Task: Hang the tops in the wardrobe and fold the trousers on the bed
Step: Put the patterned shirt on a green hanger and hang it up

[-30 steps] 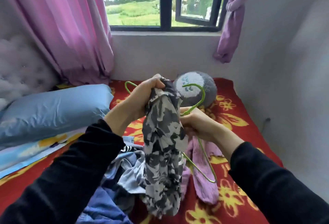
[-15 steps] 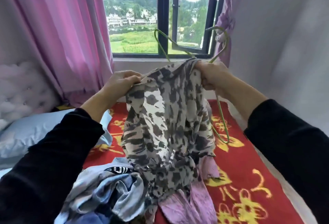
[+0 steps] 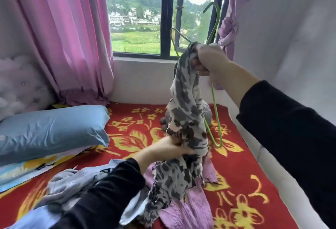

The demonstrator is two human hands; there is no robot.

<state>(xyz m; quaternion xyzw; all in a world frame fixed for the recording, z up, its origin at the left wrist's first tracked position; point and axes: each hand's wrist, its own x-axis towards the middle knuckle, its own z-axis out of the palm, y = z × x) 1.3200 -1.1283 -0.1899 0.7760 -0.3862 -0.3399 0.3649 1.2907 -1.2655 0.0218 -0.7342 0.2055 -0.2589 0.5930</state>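
Green hanger (image 3: 216, 116) half hidden by patterned top (image 3: 185, 105); right hand (image 3: 211, 61) grips both, left hand (image 3: 167, 148) clutches fabric.

The right hand (image 3: 211, 63) is raised toward 1 o'clock, fingers curled tight round the patterned top (image 3: 185, 105), its black-sleeved arm reaching in from 4 o'clock. The left hand (image 3: 169, 148), lower near 6 o'clock, grips the same top, forearm entering from 7 o'clock.
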